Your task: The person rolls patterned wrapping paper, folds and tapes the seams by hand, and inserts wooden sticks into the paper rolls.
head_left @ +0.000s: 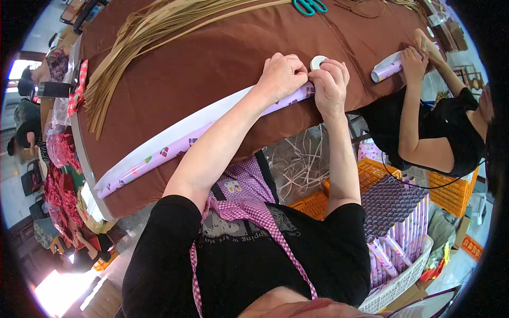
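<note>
A long sheet of purple patterned wrapping paper (196, 132), white on its reverse, lies partly rolled along the table's near edge. Over its right end, my left hand (283, 77) is closed, fingertips pinched together; what they grip is too small to make out. My right hand (331, 87) sits just right of it with curled fingers, holding a white roll of tape (318, 62) at its fingertips. Thumb and forefinger of the right hand meet close to the left fingertips, above the paper's end.
The brown-covered table (222, 58) carries long tan strips (124, 63) and green-handled scissors (309, 6). At right, a co-worker's hands (416, 61) hold another purple roll (387, 70). Below stand orange crates (376, 172) and a white basket (395, 289) packed with finished-looking paper tubes (395, 212).
</note>
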`<state>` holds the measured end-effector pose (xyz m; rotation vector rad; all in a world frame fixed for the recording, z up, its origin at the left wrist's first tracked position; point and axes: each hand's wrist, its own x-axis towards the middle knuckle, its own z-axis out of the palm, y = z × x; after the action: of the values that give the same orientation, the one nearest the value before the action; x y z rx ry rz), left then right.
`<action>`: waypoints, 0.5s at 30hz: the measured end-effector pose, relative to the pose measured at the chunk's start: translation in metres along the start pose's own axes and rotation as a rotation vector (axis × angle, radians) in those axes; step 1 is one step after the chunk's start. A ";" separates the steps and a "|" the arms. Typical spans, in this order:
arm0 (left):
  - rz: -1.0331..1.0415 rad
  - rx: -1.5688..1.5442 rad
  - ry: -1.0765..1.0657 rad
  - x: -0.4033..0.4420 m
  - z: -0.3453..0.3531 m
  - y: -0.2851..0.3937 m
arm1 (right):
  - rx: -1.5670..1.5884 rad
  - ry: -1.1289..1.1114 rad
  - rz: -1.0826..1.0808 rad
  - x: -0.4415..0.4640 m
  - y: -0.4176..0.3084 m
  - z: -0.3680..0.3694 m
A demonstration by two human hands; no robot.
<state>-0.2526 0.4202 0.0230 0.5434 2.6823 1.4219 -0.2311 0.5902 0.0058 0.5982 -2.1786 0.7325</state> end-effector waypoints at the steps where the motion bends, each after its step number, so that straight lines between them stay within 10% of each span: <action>1: 0.003 0.016 0.009 0.000 0.000 0.001 | 0.010 -0.002 0.005 0.000 0.000 0.000; 15: 0.031 0.048 0.065 0.000 0.002 0.002 | 0.146 0.078 0.125 -0.005 0.002 -0.002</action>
<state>-0.2519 0.4231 0.0236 0.5537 2.7775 1.4097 -0.2280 0.5943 0.0022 0.5011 -2.1178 0.9723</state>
